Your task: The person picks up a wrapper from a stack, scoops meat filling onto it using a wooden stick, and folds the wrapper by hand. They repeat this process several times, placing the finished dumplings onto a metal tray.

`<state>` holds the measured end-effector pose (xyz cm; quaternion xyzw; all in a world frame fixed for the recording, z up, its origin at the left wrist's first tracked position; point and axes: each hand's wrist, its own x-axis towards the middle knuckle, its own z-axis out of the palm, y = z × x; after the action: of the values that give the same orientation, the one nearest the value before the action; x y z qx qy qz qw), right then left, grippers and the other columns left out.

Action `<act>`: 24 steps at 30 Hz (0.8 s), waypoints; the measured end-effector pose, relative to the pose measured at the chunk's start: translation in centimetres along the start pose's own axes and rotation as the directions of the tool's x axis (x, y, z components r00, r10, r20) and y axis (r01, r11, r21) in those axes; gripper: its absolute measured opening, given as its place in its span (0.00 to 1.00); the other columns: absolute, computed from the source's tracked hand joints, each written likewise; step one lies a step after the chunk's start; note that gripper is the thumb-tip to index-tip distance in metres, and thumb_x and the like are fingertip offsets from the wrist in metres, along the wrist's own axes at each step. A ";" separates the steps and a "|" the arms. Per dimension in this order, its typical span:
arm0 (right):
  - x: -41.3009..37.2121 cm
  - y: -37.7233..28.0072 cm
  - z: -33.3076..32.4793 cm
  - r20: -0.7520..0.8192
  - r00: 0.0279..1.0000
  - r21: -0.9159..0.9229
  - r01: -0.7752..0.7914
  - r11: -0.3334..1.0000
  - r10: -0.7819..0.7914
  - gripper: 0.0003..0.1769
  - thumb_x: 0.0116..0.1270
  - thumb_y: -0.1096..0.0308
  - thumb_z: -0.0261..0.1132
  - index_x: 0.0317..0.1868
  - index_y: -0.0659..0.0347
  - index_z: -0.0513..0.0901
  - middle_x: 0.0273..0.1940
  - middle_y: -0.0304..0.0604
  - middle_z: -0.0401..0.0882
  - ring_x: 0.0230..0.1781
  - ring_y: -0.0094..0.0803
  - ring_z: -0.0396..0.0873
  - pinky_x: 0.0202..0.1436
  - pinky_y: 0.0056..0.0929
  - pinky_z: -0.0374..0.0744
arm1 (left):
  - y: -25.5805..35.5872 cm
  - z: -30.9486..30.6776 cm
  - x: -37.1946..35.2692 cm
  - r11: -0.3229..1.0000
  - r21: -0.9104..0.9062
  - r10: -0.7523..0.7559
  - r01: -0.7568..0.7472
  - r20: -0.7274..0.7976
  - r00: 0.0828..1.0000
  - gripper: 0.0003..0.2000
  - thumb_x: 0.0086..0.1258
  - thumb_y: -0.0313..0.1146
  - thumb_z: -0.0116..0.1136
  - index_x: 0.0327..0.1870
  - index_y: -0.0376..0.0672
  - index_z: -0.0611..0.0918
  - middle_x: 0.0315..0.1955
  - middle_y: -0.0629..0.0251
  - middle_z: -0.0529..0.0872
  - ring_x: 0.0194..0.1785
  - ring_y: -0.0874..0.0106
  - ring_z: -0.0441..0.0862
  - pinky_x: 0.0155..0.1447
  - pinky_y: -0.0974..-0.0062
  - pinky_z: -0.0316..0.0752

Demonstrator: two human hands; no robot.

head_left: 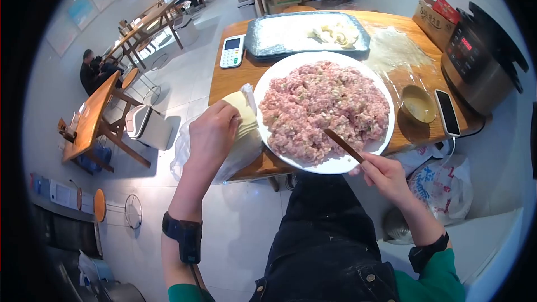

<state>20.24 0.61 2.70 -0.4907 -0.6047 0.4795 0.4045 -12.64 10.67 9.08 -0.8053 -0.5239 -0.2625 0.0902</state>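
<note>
A white plate (330,166) holds a big mound of minced meat (324,106) flecked with green. My right hand (385,174) is closed on the handle end of a thin brown spatula (344,145), whose tip touches the front of the meat. Left of the plate lies a stack of pale yellow wrappers (244,113) on a clear plastic bag (246,156). My left hand (215,132) rests at the stack, fingers bent and pressed together on the wrappers' left edge. Behind the plate, a dark-rimmed tray (268,38) holds a few folded wrapped pieces (337,34) at its right.
A payment terminal (232,51) stands left of the tray. At the right are a small bowl (418,104), a phone (447,113) with a cable, a cooker (481,56) and a cardboard box (433,22). People sit at farther tables.
</note>
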 end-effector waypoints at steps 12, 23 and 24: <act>-2.1 0.8 -1.9 0.056 0.897 -0.626 0.374 0.685 -0.438 0.18 0.55 0.78 0.62 0.48 0.54 0.81 0.30 0.42 0.80 0.27 0.35 0.79 0.26 0.30 0.75 | -8.4 0.6 -0.4 0.109 -0.960 -0.573 0.258 0.151 0.805 0.13 0.72 0.35 0.45 0.51 0.40 0.74 0.44 0.63 0.80 0.48 0.73 0.79 0.51 0.76 0.76; -0.4 -0.1 -0.3 0.189 0.881 -0.788 0.399 0.469 -0.433 0.18 0.53 0.75 0.63 0.46 0.53 0.81 0.25 0.38 0.77 0.24 0.35 0.78 0.24 0.31 0.75 | -1.7 -2.2 -5.3 -0.612 -0.790 -0.420 0.047 0.374 0.827 0.18 0.75 0.38 0.39 0.58 0.36 0.68 0.53 0.56 0.76 0.55 0.65 0.76 0.56 0.67 0.76; -0.5 0.0 -0.4 0.188 0.878 -0.777 0.407 0.480 -0.441 0.18 0.52 0.75 0.63 0.46 0.53 0.81 0.25 0.38 0.77 0.23 0.35 0.78 0.24 0.30 0.75 | -1.2 -1.9 -6.4 -0.705 -0.697 -0.209 0.132 0.382 0.900 0.18 0.75 0.38 0.39 0.59 0.37 0.67 0.55 0.56 0.75 0.56 0.65 0.76 0.57 0.66 0.76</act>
<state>20.72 0.17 2.82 -0.4625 -0.8475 0.0333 0.2584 -16.32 5.26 7.21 -0.2675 -0.1427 -0.6074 -0.7343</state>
